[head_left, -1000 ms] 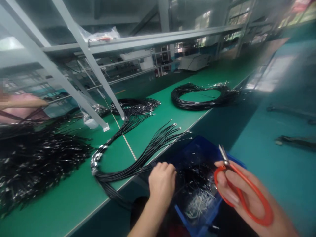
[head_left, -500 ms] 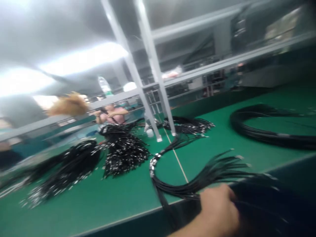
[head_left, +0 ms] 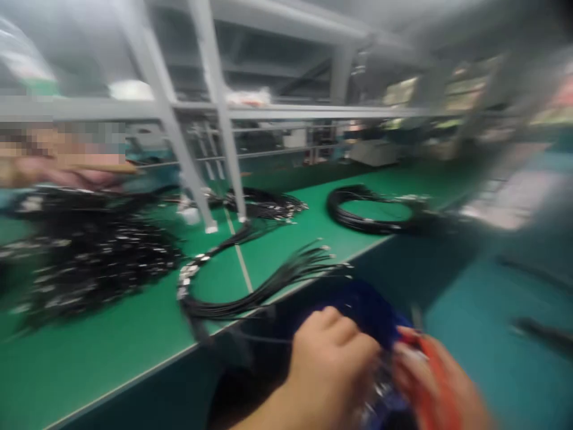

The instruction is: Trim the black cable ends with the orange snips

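Note:
Past the green bench's front edge, my left hand [head_left: 331, 364] is closed in a fist. A thin cable [head_left: 268, 339] runs up to its side, but what lies inside the fingers is hidden. Small shiny bits [head_left: 381, 389] show between my hands, blurred. Close by on the right, my right hand [head_left: 465, 388] is wrapped round a red-handled tool [head_left: 441, 376]; its exact kind is smeared by motion. Behind my fists, a curved bundle of black cables [head_left: 237, 307] with silver bands lies along the bench edge, its loose ends fanned to the right. Dark blue material [head_left: 358, 298] is below.
On the green bench [head_left: 286, 239] lie a large heap of black cables [head_left: 102, 251], a coiled bundle [head_left: 353, 221] and another bundle [head_left: 268, 203]. White posts [head_left: 224, 131] rise from it. A person [head_left: 67, 158] is across the bench at left.
My view has swung right. My left hand has moved away from the cable bundle's loose ends, and my right hand with the red-handled tool has come into view.

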The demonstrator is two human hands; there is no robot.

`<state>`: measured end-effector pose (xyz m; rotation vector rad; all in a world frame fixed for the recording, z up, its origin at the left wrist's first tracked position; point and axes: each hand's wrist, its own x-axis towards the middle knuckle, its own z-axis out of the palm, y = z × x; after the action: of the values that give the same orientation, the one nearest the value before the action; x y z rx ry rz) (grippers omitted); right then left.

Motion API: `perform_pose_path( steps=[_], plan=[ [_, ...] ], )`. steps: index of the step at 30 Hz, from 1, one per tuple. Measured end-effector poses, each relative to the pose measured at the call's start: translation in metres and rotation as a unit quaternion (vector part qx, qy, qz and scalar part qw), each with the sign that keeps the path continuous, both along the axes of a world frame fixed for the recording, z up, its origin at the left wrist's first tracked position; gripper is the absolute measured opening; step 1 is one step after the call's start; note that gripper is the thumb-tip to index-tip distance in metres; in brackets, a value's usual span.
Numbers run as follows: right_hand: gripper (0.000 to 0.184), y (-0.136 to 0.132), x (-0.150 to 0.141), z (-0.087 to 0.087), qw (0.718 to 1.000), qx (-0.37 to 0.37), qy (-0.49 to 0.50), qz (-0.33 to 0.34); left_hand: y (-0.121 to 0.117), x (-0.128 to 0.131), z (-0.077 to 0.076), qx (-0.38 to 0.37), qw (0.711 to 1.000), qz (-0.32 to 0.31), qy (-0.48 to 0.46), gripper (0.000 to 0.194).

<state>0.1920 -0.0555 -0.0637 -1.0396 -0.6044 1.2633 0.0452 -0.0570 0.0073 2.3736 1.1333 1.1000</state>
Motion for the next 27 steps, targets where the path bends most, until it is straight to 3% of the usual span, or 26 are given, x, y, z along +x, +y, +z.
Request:
perform_pose_path(
  steps=[2, 4, 7, 11, 15, 22, 27],
  plan=[
    [0.041, -0.011, 0.004, 0.001, 1.0, 0.0, -0.019, -0.002, 0.002, -0.006, -0.001, -0.123, 0.991, -0.02, -0.058, 0.022],
    [0.037, -0.015, -0.002, 0.005, 1.0, 0.018, -0.021, 0.008, 0.005, -0.008, -0.007, -0.241, 0.961, -0.033, -0.127, 0.015],
    [0.038, -0.016, -0.015, 0.016, 0.999, 0.035, -0.019, -0.006, 0.008, -0.009, -0.018, -0.336, 0.921, -0.063, -0.189, 0.015],
    [0.041, -0.017, -0.025, 0.029, 0.998, 0.031, 0.026, -0.043, 0.009, -0.008, -0.027, -0.366, 0.901, -0.084, -0.217, 0.018],
    [0.042, -0.014, -0.031, 0.032, 0.998, 0.023, 0.051, -0.035, 0.01, -0.007, -0.027, -0.382, 0.894, -0.075, -0.221, 0.018],
    [0.034, -0.005, -0.027, 0.035, 0.989, 0.009, 0.148, -0.027, 0.01, -0.007, -0.034, -0.332, 0.933, -0.03, -0.135, 0.016],
    [0.029, 0.0, -0.013, 0.042, 0.991, 0.048, 0.106, -0.071, 0.012, -0.01, -0.039, -0.384, 0.9, -0.011, -0.207, 0.021]
  ],
)
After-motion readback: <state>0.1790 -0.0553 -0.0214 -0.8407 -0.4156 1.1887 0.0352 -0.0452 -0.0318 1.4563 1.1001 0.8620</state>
